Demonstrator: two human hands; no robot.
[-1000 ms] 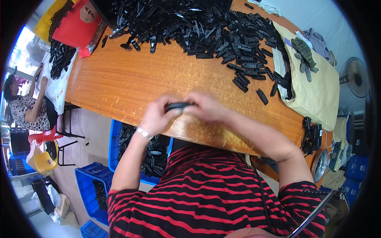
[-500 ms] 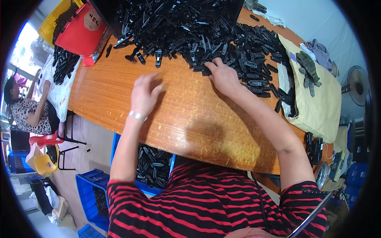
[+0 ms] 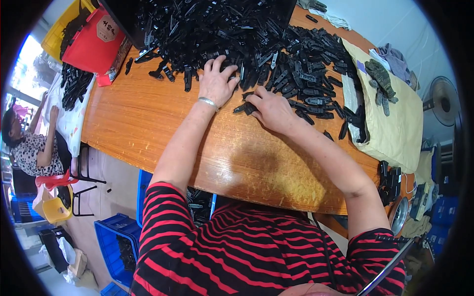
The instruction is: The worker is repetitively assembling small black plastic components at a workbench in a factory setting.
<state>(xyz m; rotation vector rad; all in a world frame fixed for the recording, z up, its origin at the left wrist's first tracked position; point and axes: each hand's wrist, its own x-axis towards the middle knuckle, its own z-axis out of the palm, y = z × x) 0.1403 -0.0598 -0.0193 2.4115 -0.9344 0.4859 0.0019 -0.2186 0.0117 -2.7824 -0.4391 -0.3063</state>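
A large heap of elongated black pieces [image 3: 232, 29], some with shiny metallic strips, covers the far side of the wooden table [image 3: 143, 113]. At the heap's near edge, my left hand [image 3: 217, 86] lies with its fingers spread over the pieces, gripping none that I can see. My right hand [image 3: 272, 111] is to the right of it and a little nearer me. Its bent fingers close on a couple of black pieces [image 3: 241, 108] at the tabletop, and the fingertips partly cover them. Several more pieces lie in loose rows beyond and right of this hand.
A dark bin [image 3: 121, 17] stands behind the heap, beside a red bag [image 3: 94, 44]. At right is a large beige sack [image 3: 395, 133] with a glove [image 3: 380, 79] on it. Blue crates [image 3: 106, 246] sit below at left. Another person [image 3: 34, 143] sits at a neighbouring table.
My left hand has moved right and away from me, from bare tabletop onto the heap's edge. My right hand has drawn nearer me, and black pieces have come with it.
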